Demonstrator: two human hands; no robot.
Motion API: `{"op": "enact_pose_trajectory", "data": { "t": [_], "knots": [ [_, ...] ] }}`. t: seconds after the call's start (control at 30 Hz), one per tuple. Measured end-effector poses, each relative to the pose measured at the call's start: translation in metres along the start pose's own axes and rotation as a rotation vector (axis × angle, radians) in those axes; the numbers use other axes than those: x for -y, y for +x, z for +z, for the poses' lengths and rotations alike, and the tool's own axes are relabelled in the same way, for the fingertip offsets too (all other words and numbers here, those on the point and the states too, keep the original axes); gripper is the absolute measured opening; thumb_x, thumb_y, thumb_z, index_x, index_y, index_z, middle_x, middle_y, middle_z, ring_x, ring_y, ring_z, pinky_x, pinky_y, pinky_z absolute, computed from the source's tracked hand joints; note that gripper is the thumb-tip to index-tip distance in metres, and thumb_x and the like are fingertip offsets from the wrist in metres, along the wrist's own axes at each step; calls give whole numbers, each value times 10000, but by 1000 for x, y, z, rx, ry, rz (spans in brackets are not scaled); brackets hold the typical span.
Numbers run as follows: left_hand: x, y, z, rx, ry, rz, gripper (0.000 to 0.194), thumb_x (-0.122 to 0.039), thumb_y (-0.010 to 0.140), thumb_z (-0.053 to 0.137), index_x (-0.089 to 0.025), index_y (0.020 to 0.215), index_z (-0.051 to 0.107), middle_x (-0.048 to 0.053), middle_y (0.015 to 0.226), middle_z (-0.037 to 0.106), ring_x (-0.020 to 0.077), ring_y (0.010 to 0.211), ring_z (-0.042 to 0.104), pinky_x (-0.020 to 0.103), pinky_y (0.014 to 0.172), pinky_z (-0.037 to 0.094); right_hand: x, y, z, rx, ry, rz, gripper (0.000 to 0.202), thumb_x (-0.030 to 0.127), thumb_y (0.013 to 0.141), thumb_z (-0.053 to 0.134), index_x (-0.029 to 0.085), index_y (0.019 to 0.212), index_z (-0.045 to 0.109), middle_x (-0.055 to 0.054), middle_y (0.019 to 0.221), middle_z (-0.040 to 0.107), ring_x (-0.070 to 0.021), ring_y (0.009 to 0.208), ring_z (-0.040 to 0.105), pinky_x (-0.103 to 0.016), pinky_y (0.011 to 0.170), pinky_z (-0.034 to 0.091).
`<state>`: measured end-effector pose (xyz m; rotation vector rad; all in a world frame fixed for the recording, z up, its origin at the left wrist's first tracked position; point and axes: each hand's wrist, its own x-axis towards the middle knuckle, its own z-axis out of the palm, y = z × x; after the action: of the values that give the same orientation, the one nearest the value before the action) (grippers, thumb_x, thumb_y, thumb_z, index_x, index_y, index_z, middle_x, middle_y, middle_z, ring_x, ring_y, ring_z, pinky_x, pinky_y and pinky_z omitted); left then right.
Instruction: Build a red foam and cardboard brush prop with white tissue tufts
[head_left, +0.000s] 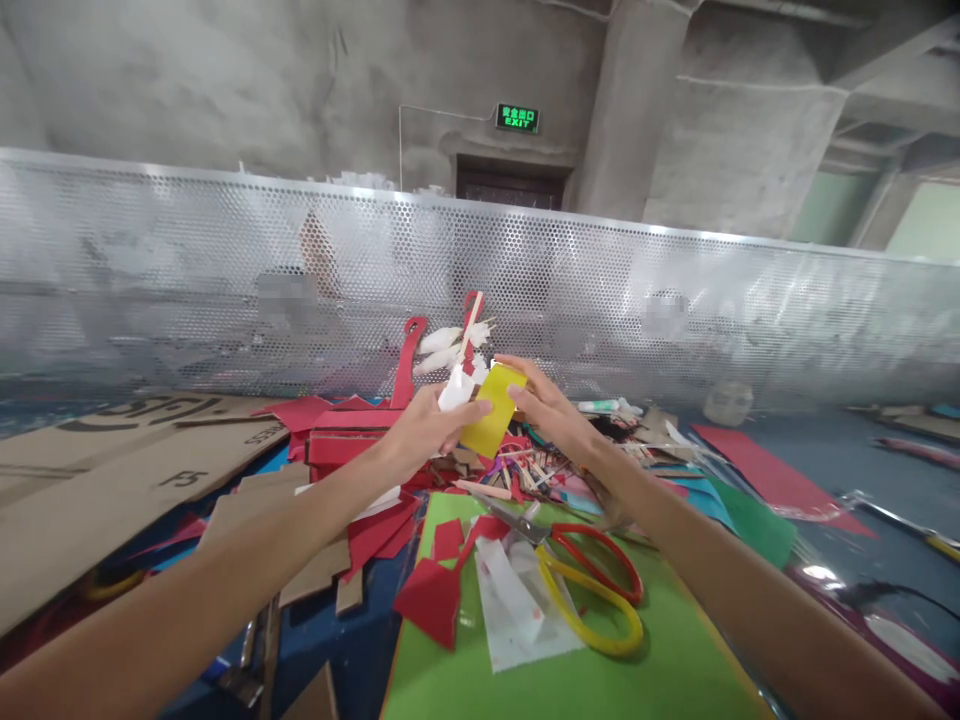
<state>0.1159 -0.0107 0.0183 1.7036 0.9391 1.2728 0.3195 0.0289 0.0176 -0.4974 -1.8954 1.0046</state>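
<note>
A yellow rectangular piece of card or paper (491,412) is held up between both hands. My left hand (429,425) grips its left edge with the thumb in front, and a white folded piece, perhaps paper, (455,388) is in the same hand. My right hand (546,402) pinches the upper right edge, thumb in front and fingers behind. Below them, scissors (592,585) with one red and one yellow handle loop lie on a green board (637,670). Red cut pieces (429,598) and a white sheet (517,630) are beside the scissors.
Behind the hands is a perforated metal panel (225,290). Printed cardboard (112,460) spreads across the left. Red boards, sticks (525,465) and white feather-like pieces (442,345) are heaped in the middle. A red sheet (772,475) and a clear jar (727,402) are at right.
</note>
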Motion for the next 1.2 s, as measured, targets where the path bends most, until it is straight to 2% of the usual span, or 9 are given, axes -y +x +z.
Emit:
{"op": "enact_pose_trajectory", "data": {
  "t": [0.17,0.37,0.53,0.67,0.8,1.03,1.2],
  "knots": [
    [5,1,3,-13,-16,-32,398,-503,764,761,-162,716,561,-92,389,400,43,329,312,185,350,231,-1,2,10,-88,-2,46,502,474,872,661,316,1323,507,-37,1206,616,-213,1061,603,-350,877,541],
    [14,3,-8,119,-99,-42,414,-488,749,781,-149,890,591,-100,390,417,36,326,295,156,352,226,-5,4,17,-166,51,127,404,498,849,658,279,1178,577,-14,1013,642,-179,877,611,-285,711,543],
    [23,4,-19,211,-59,-22,391,-474,785,757,-141,904,589,-96,382,431,34,324,295,146,348,231,-5,3,19,-168,93,162,400,504,847,654,280,1172,589,-14,1043,647,-180,883,620,-272,690,539],
    [24,3,-22,235,-53,-26,410,-450,764,783,-144,962,596,-97,412,456,38,332,321,146,350,258,-4,3,19,-173,64,184,393,518,862,627,281,1174,591,-16,1061,637,-186,918,614,-272,687,538],
    [20,3,-17,202,-109,-63,425,-462,759,783,-148,977,598,-109,396,425,38,318,294,148,343,231,-4,3,19,-177,67,178,416,540,866,613,282,1189,573,-20,1057,627,-196,928,611,-286,692,538],
    [17,3,-4,76,-105,-108,383,-527,827,694,-164,811,574,-94,343,386,42,304,272,160,334,198,-6,6,16,-258,-2,149,411,516,850,623,289,1189,585,-17,1085,658,-207,943,617,-312,763,523],
    [18,2,-8,118,-113,-60,332,-465,808,722,-171,812,568,-99,339,401,43,296,266,169,338,210,-1,5,19,-248,34,183,393,518,846,616,287,1163,590,-16,1084,656,-209,943,618,-305,721,524]
  ]
}}
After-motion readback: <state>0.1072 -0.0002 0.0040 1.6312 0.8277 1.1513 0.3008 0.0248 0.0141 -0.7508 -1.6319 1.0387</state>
